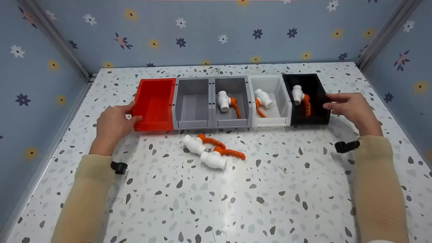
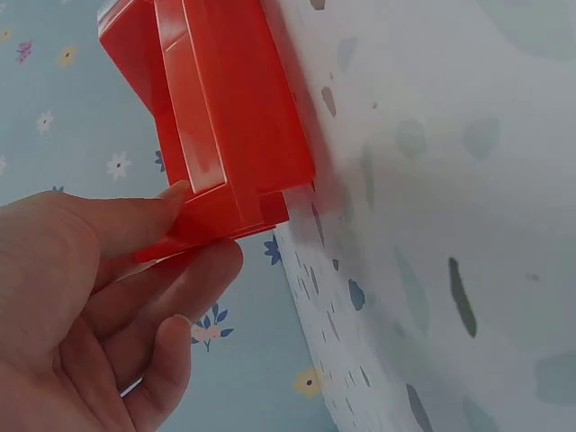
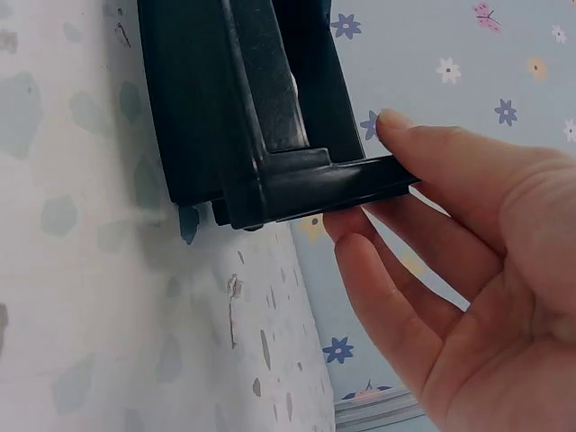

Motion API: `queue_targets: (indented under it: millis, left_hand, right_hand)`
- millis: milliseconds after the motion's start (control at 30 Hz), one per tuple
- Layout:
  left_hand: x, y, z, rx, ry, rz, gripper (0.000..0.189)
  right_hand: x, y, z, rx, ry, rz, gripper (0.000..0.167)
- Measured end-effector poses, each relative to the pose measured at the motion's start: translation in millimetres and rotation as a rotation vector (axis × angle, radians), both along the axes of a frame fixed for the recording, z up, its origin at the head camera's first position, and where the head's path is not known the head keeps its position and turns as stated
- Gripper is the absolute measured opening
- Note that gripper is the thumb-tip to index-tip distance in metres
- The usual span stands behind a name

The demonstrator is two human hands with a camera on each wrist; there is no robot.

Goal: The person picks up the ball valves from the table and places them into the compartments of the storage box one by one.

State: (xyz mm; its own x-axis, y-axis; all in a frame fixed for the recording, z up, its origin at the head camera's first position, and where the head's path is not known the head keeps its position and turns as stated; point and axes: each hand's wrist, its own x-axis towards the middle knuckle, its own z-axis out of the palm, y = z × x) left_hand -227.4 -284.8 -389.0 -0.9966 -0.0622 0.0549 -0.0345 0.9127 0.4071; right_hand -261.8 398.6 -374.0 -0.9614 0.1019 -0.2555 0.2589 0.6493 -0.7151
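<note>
although five bins stand side by side in one row, only three show a white valve with an orange handle: one valve (image 1: 223, 102) lies in the right-hand grey bin (image 1: 231, 123), a second valve (image 1: 264, 98) in the white bin (image 1: 270, 122), a third valve (image 1: 297, 95) in the black bin (image 1: 314, 120). the red bin (image 1: 155, 104) and the left-hand grey bin (image 1: 194, 108) show none. two loose valves (image 1: 213, 160) lie close together in front of the row. judged by how things lie, the work looks part done, with three valves in and two left out.

at one end, the left hand (image 1: 114, 123) pinches the red bin's edge, thumb on one side and fingers on the other. at the other end, the right hand (image 1: 352, 109) pinches the black bin's edge likewise. neither touches a valve; whether they bear any weight, i cannot tell.

beneath is a speckled table (image 1: 236, 202), and behind it a blue flowered wall (image 1: 216, 20).
</note>
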Motion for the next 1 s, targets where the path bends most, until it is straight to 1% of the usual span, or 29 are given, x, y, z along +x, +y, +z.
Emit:
queue_targets:
  millis: [100, 233, 300, 433, 500, 567, 700, 800, 900, 1000]
  left_hand:
    - [1.6, -1.7, -2.3, 0.007, 0.040, -0.003, 0.057]
    - [5.6, -3.2, -1.1, 0.022, 0.136, -0.007, 0.041]
    - [7.8, -2.2, 1.9, 0.028, 0.179, 0.000, 0.035]
    - [12.8, 4.6, 10.4, 0.045, 0.255, 0.018, 0.033]
    - [15.7, 9.7, 15.1, 0.070, 0.274, 0.020, 0.033]
    - [18.3, 15.6, 19.6, 0.094, 0.280, 0.007, 0.032]
    - [22.9, 29.3, 25.6, 0.145, 0.259, -0.052, 0.030]
    - [26.3, 39.4, 26.7, 0.184, 0.242, -0.113, 0.028]
    - [30.2, 47.6, 25.2, 0.222, 0.246, -0.199, 0.027]
    - [33.3, 56.0, 22.4, 0.275, 0.276, -0.284, 0.023]
  right_hand:
    - [0.1, 0, -2.1, -0.011, 0.005, -0.014, 0.077]
    - [0.2, 1, -3.7, 0.036, 0.029, 0.006, 0.075]
    - [0.3, 2, -3.8, 0.055, 0.041, 0.018, 0.075]
    - [0.4, 3, -2.6, 0.058, 0.057, 0.022, 0.074]
    - [0.3, 4, -2.1, 0.056, 0.060, 0.020, 0.074]
    - [-0.1, 4, -2.3, 0.052, 0.059, 0.018, 0.074]
    - [-0.4, 6, -4.1, 0.047, 0.058, 0.009, 0.073]
    - [-0.5, 6, -6.0, 0.035, 0.053, 0.006, 0.071]
    - [-0.3, 5, -7.0, 0.014, 0.052, 0.010, 0.070]
    - [0.0, 6, -7.0, 0.009, 0.056, 0.023, 0.071]
